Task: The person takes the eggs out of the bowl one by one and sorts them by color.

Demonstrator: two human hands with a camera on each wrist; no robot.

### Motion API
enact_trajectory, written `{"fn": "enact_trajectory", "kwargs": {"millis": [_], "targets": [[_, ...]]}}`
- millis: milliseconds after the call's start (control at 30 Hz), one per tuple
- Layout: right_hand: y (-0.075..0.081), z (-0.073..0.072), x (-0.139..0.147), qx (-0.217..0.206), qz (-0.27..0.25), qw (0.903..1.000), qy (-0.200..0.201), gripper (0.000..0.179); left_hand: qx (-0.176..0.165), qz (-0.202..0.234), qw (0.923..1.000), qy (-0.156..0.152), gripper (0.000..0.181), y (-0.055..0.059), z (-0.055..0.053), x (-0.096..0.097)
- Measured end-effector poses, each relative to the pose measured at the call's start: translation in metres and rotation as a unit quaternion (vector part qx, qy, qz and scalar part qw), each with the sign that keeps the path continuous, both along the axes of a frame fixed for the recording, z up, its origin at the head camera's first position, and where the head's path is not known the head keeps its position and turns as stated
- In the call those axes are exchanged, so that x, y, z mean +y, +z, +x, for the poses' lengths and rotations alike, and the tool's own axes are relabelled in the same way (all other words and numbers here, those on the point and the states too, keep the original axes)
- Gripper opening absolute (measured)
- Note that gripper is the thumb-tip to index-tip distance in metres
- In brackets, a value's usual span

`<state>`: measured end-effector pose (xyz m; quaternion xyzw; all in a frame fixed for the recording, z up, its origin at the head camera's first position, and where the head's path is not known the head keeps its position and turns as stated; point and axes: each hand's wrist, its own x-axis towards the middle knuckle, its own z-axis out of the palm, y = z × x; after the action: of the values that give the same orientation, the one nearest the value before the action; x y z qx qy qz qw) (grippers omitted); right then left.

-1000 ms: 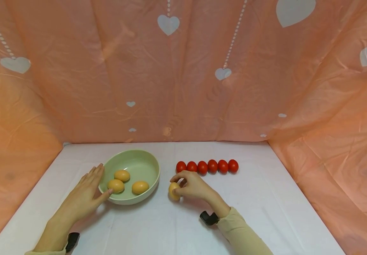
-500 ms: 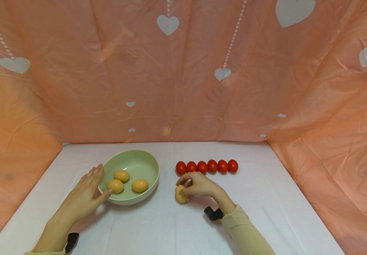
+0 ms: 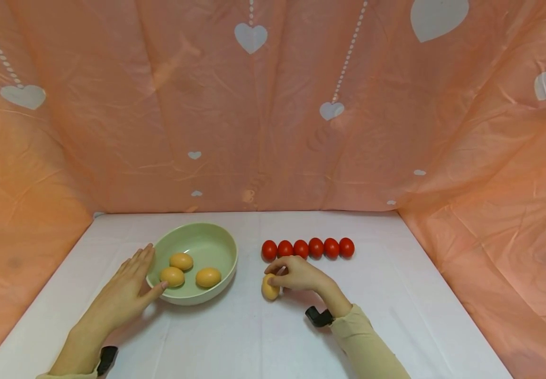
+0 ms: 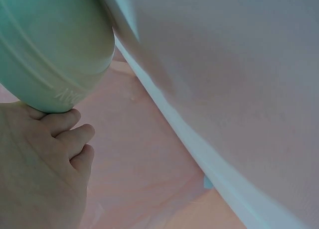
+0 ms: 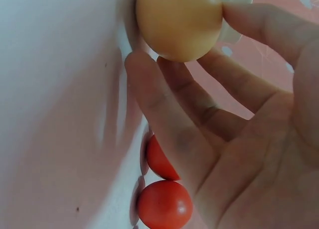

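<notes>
A yellow-brown egg (image 3: 270, 288) stands on end low at the tabletop, right of the bowl. My right hand (image 3: 296, 275) pinches it between thumb and fingertips; in the right wrist view the egg (image 5: 179, 22) shows between them. Three similar eggs (image 3: 208, 277) lie inside the pale green bowl (image 3: 213, 239) on the left. Against that bowl's left side rests my left hand (image 3: 121, 292), its fingers fairly straight along the outer wall and its thumb at the near rim. From the left wrist, the fingers touch the outer wall of the bowl (image 4: 65, 45).
Behind my right hand runs a row of several red cherry tomatoes (image 3: 316, 248), some partly covered by it. A white cloth (image 3: 216, 342) covers the table. Orange curtains with white hearts (image 3: 273, 131) enclose the back and both sides.
My right hand has shifted slightly to the right with the egg, then almost stopped. The left hand, the bowl and the tomatoes stay where they were.
</notes>
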<state>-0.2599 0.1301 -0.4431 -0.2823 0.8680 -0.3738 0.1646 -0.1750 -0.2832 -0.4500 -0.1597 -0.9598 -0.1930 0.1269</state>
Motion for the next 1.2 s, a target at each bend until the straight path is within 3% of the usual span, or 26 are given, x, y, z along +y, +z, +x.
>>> {"fn": "enact_trajectory", "kwargs": {"millis": [467,1200], "targets": [[-0.0007,0.0002,0.0,0.014,0.006,0.9999,0.005,0.028,-0.003,0.003,1.0,-0.001,0.091,-0.0009,0.0001,-0.0007],[-0.0013,-0.0001,0.0009,-0.011,0.003,0.9999,-0.003,0.027,-0.001,0.005,1.0,0.0,0.091,-0.0007,-0.0007,-0.0007]]}}
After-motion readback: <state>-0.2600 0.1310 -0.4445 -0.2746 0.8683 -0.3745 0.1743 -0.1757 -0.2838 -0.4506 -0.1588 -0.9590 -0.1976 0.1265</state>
